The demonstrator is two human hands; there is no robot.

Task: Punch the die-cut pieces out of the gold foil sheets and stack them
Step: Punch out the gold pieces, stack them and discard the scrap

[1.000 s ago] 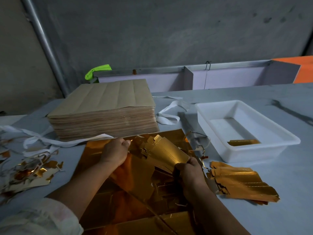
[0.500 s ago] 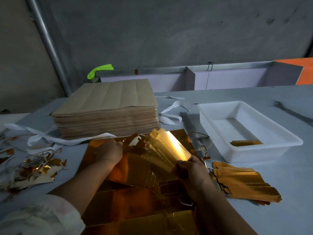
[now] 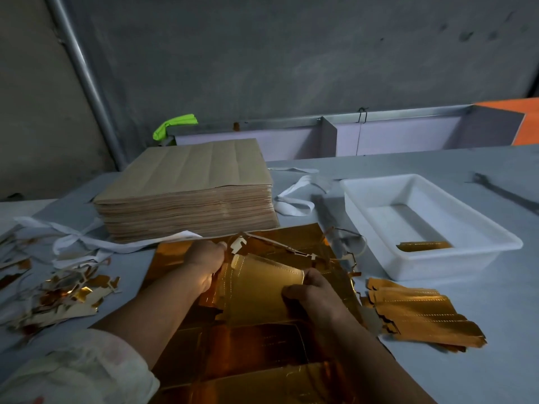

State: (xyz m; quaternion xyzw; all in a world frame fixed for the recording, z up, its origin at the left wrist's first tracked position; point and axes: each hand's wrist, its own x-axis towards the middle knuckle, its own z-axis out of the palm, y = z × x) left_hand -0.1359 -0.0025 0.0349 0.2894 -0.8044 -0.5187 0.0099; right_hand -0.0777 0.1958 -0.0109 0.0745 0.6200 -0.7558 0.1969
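Note:
A gold foil sheet (image 3: pixel 248 345) lies flat on the table in front of me. A die-cut gold piece (image 3: pixel 262 281) with dotted fold lines is held over it between both hands. My left hand (image 3: pixel 204 263) grips the piece's left edge, beside a thin strip of scrap frame (image 3: pixel 280 246). My right hand (image 3: pixel 318 293) pinches its right edge. To the right on the table lies a stack of punched gold pieces (image 3: pixel 420 316).
A thick pile of brown-backed sheets (image 3: pixel 189 193) stands behind the foil. A white plastic tub (image 3: pixel 431 258) at the right holds one gold piece (image 3: pixel 423 245). Foil scraps (image 3: pixel 61 295) and white straps (image 3: pixel 87 240) lie at the left. A dark tool (image 3: pixel 507 196) lies far right.
The gold piece was raised and tilted between my hands; now it lies lower and flatter over the sheet. My left hand has moved onto its left edge.

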